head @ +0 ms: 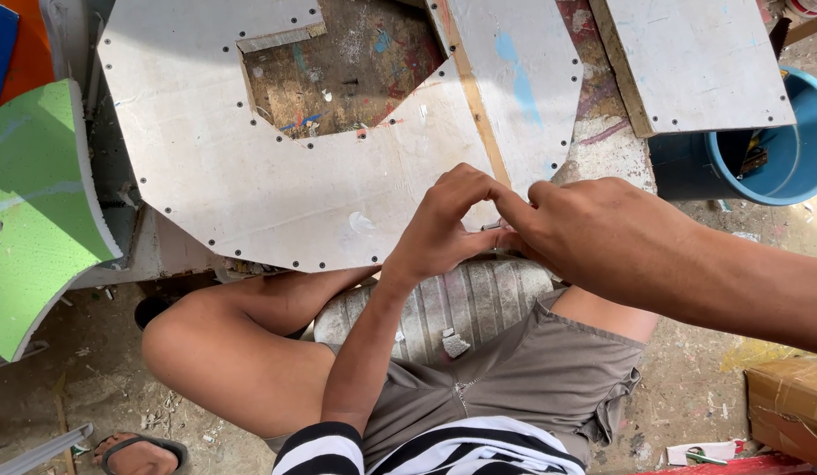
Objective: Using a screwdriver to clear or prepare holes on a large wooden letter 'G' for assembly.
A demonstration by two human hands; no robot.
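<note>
My left hand (448, 220) and my right hand (584, 224) meet at the near edge of a large grey panel (250, 176) with dark rivets along its rim and an angular cut-out in the middle. The fingertips of both hands pinch a small metallic piece (491, 226) between them; what it is I cannot make out. A grey ribbed bundle (461, 303) lies across my lap just under the hands. I sit low, knees bent, in grey shorts and a striped shirt.
A curved green foam piece (35, 202) lies at the left. A blue bucket (782, 149) stands at the right beside a second riveted panel (699, 62). A cardboard box (791, 405) sits at the lower right. My sandalled foot (140, 449) rests on the dirty floor.
</note>
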